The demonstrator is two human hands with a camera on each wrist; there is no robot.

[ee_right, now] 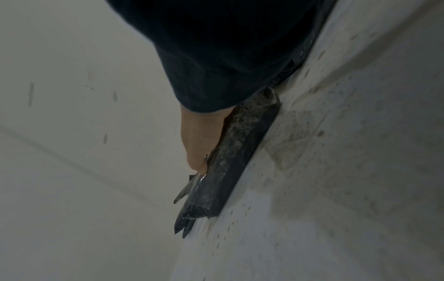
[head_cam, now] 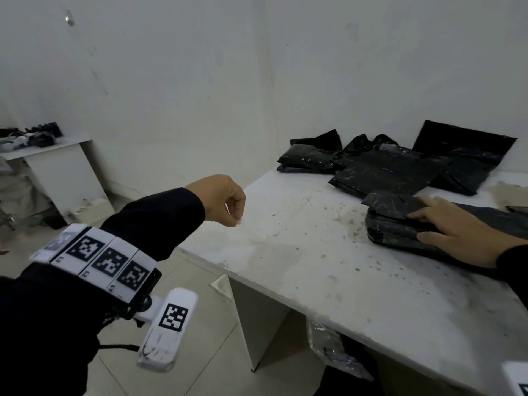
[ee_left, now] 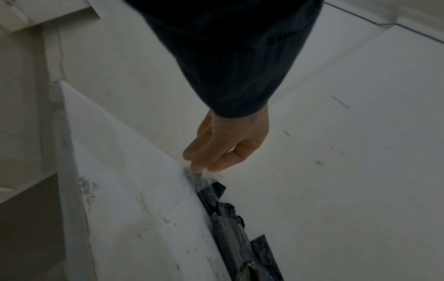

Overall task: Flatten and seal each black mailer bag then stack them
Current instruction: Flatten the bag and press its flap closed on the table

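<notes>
Black mailer bag (head_cam: 400, 224) flat under the right hand (head_cam: 457, 232) on the white table (head_cam: 300, 252).
Fingers straight, pressing down; left hand (head_cam: 220, 200) off the table's edge, pinching what looks like a clear strip (ee_left: 199, 179); more bags (head_cam: 385, 164) piled near the wall.

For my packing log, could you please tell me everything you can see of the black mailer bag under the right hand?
The black mailer bag is glossy, crinkled plastic, filled and bulky, lying flat near the right side of the stained white table, in front of a loose pile of other black bags. Its end looks folded over. The right hand rests on top with fingers straight, pressing it down. The left hand is apart from it, off the table's left edge.
</notes>
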